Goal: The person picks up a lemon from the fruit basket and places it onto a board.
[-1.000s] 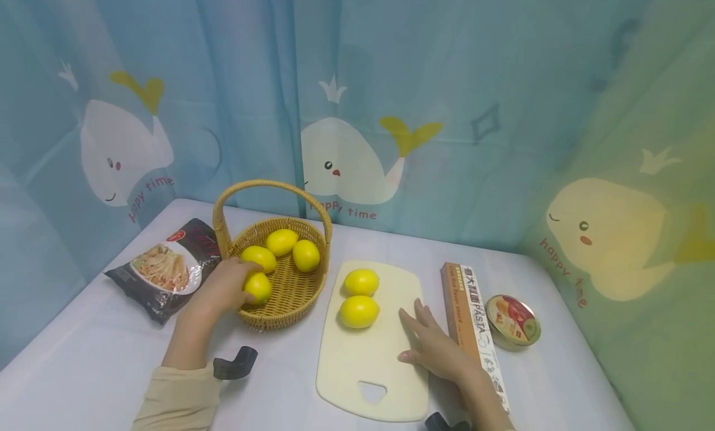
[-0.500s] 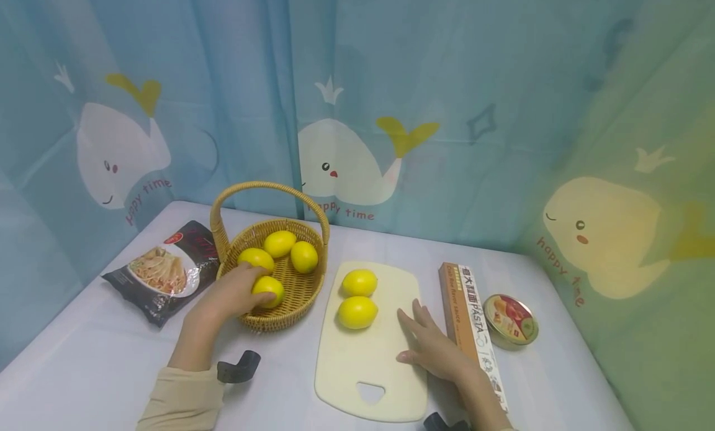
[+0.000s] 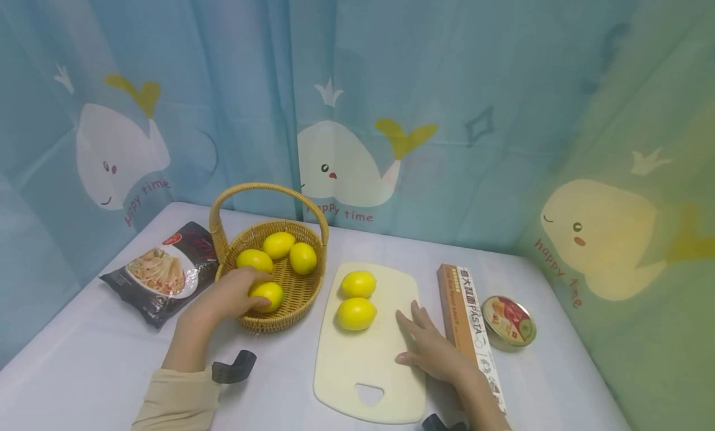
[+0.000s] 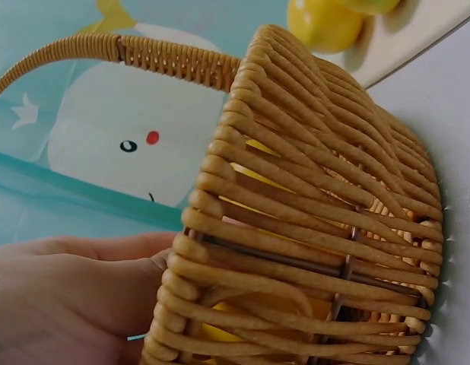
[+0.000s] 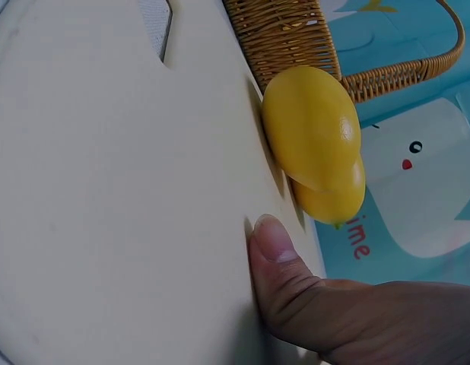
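Observation:
A wicker basket (image 3: pixel 290 307) with a tall handle holds several yellow lemons. My left hand (image 3: pixel 231 294) reaches over its near left rim, thumb and fingers around the nearest lemon (image 3: pixel 269 297). In the left wrist view the basket wall (image 4: pixel 311 190) hides the fingertips of that left hand (image 4: pixel 83 293). My right hand (image 3: pixel 432 350) rests on the right edge of a cream cutting board (image 3: pixel 368 356), fingers spread. Two more lemons lie on the board: a front lemon (image 3: pixel 356 313) and a back lemon (image 3: pixel 359 284). In the right wrist view the right thumb (image 5: pixel 277 251) touches the board.
Left of the basket lies a black noodle packet (image 3: pixel 167 276). A long pasta box (image 3: pixel 466 319) stands just right of the board, partly behind the right forearm. Beyond it is a round tin (image 3: pixel 509 322). A blue whale-print curtain (image 3: pixel 447 189) closes off the table's back.
In the basket, the nearest lemon has shifted slightly right with my left hand, whose thumb now lies along its near side. My right hand stays in place on the board.

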Demonstrator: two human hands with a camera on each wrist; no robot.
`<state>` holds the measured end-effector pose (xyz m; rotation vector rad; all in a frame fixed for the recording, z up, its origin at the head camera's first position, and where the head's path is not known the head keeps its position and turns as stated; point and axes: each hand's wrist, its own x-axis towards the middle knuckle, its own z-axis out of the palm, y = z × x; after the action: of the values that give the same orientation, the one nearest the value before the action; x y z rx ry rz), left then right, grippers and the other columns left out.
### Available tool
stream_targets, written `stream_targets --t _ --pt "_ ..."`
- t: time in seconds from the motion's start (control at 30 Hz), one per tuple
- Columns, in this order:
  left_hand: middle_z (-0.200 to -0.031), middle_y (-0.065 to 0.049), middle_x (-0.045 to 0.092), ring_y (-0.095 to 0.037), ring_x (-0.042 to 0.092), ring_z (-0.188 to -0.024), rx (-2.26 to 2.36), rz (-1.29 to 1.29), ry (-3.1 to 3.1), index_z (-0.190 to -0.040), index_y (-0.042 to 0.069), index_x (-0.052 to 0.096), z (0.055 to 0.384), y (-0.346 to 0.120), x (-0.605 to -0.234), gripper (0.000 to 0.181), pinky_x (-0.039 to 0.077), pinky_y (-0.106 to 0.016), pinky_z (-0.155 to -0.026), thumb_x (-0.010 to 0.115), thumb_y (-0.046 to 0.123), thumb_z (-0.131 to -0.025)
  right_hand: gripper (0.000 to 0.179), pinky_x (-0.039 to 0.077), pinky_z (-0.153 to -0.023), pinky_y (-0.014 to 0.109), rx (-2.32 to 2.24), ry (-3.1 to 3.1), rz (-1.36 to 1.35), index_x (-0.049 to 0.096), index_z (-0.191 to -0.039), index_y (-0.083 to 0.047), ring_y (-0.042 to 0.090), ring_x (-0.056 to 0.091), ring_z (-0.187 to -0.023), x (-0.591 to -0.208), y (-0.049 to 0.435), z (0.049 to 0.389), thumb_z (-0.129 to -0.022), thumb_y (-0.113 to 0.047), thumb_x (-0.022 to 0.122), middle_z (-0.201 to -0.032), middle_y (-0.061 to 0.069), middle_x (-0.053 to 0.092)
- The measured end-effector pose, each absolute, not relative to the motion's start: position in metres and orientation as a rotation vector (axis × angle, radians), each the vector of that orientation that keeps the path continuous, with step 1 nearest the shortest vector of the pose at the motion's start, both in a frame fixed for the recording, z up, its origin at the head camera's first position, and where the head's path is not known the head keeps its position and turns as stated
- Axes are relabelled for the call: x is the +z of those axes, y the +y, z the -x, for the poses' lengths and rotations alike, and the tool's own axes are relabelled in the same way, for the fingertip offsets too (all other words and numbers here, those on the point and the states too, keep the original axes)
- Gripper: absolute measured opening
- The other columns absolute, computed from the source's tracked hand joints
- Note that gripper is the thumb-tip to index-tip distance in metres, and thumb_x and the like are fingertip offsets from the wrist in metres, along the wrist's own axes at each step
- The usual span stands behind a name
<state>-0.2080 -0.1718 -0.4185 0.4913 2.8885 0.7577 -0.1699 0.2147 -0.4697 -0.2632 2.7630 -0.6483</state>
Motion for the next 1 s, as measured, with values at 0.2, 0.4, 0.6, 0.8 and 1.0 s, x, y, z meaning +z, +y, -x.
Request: stream_targets --t 0.2,0.4,0.6,0.8,1.0 --pt "-0.131 -0.016 0.058 -0.038 0.050 -0.124 0.752 -0.492 2.856 -0.130 0.004 0.056 0.208 -0.172 -0.419 0.051 0.037 -0.056 -0.105 0.071 0.017 -0.083 0.089 0.016 -0.114 0.059 -0.664 2.755 0.266 0.035 -0.148 -0.017 0.039 0.003 -0.146 -0.470 0.215 0.169 -0.073 -0.042 0.075 -0.158 0.016 0.005" --pt "-0.131 -0.016 0.058 -0.038 0.051 -0.123 0.754 -0.536 2.875 -0.132 0.004 0.054 0.205 -0.167 -0.420 0.053 0.039 -0.055 -0.104 0.072 0.012 -0.082 0.088 0.016 -0.114 0.059 -0.664 2.756 0.265 0.035 -0.148 -0.017 0.039 0.002 -0.146 -0.470 0.215 0.169 -0.073 -0.042 0.075 -0.158 0.017 0.005" --pt "-0.131 -0.015 0.057 -0.036 0.051 -0.122 0.794 -0.546 2.890 -0.132 0.004 0.053 0.207 -0.162 -0.424 0.054 0.039 -0.054 -0.104 0.072 0.012 -0.082 0.088 0.016 -0.114 0.059 -0.677 2.757 0.272 0.035 -0.147 -0.016 0.039 0.003 -0.146 -0.469 0.215 0.169 -0.073 -0.040 0.075 -0.158 0.017 0.005" --pt "-0.134 -0.014 0.056 -0.035 0.050 -0.125 0.812 -0.539 2.880 -0.134 0.006 0.052 0.209 -0.158 -0.430 0.056 0.038 -0.054 -0.106 0.072 0.015 -0.082 0.088 0.015 -0.114 0.060 -0.694 2.754 0.276 0.036 -0.147 -0.015 0.040 0.003 -0.146 -0.469 0.215 0.169 -0.073 -0.040 0.075 -0.158 0.018 0.005" --pt "-0.132 -0.012 0.057 -0.033 0.052 -0.122 0.820 -0.535 2.887 -0.133 0.008 0.053 0.211 -0.155 -0.431 0.055 0.040 -0.053 -0.104 0.073 0.016 -0.082 0.088 0.014 -0.115 0.060 -0.716 2.745 0.265 0.036 -0.147 -0.016 0.039 0.002 -0.146 -0.470 0.215 0.169 -0.073 -0.040 0.075 -0.158 0.017 0.005"
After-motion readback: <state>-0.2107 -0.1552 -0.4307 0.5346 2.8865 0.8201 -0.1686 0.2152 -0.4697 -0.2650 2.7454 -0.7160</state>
